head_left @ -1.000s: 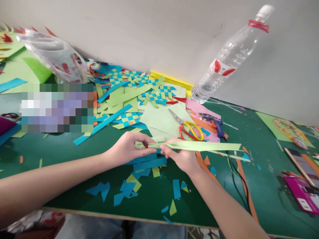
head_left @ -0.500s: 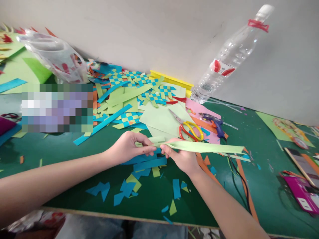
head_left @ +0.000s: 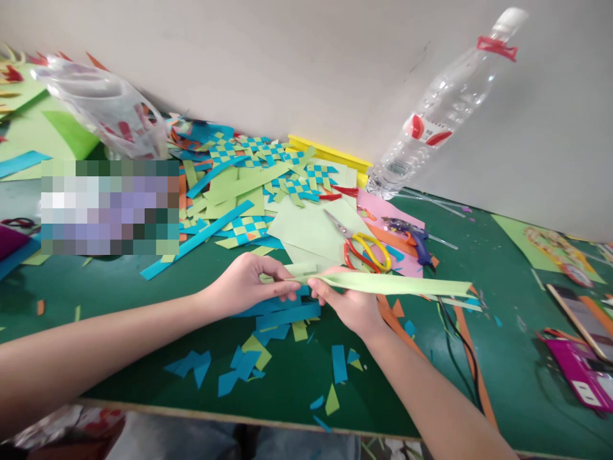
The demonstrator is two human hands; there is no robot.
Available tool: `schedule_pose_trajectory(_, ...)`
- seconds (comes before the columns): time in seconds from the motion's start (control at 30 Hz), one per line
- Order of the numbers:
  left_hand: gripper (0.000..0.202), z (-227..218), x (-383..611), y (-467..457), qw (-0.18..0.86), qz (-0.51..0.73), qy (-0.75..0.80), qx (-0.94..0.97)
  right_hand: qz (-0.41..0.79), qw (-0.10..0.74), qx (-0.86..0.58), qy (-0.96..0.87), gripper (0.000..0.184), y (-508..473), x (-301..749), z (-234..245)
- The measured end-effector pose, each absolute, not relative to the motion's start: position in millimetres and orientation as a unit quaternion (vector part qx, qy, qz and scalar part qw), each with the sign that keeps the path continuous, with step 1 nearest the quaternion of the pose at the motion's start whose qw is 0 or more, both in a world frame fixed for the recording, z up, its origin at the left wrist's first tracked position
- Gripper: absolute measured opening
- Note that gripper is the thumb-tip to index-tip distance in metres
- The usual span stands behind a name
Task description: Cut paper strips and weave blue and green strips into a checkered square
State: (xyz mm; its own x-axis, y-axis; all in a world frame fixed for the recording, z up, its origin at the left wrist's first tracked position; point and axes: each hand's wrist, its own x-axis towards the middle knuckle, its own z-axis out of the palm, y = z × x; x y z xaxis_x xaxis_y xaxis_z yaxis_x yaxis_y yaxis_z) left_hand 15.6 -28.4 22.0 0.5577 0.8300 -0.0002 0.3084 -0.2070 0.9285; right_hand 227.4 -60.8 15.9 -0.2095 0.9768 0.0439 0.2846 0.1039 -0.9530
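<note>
Two hands: mid-clock, left hand (head_left: 251,284) and right hand (head_left: 352,303) close together, not touching as far as I can see from here.
Left fingers: pinched closed, thumb against fingertips, on one end of the light green strip (head_left: 402,283).
Right fingers: also closed, thumb on top, gripping that strip a bit further along.
Green strip: stretched between the hands, held up over the tabletop (head_left: 158,345), loose end poking out to 3 o'clock.
Under the hands: blue paper strips (head_left: 290,314) toward 6-7 o'clock, plus blue and green scraps (head_left: 244,365) below those.
Woven bits: a blue-and-green checkered piece (head_left: 249,229) at 10-11 o'clock, tons more past it around 11.
Scissors (head_left: 357,244): about 1-2 o'clock, red and yellow handles, blades over a pale green sheet (head_left: 304,223).
Glue gun (head_left: 420,246): just past 2, purple-blue.
Bottle (head_left: 426,128): clear plastic, 1-2 o'clock, way back by the wall (head_left: 268,64).
Plastic bag (head_left: 117,105): whitish, over at 10.
</note>
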Motion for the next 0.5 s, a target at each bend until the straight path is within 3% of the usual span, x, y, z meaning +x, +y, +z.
schedule_pose_trajectory(0.5, 0.022, 22.5, 15.5, -28.5, 0.493, 0.262, 0.377, 0.739, 0.449, 0.383, -0.506, -0.629, 0.030, -61.8, 227.6, 13.7)
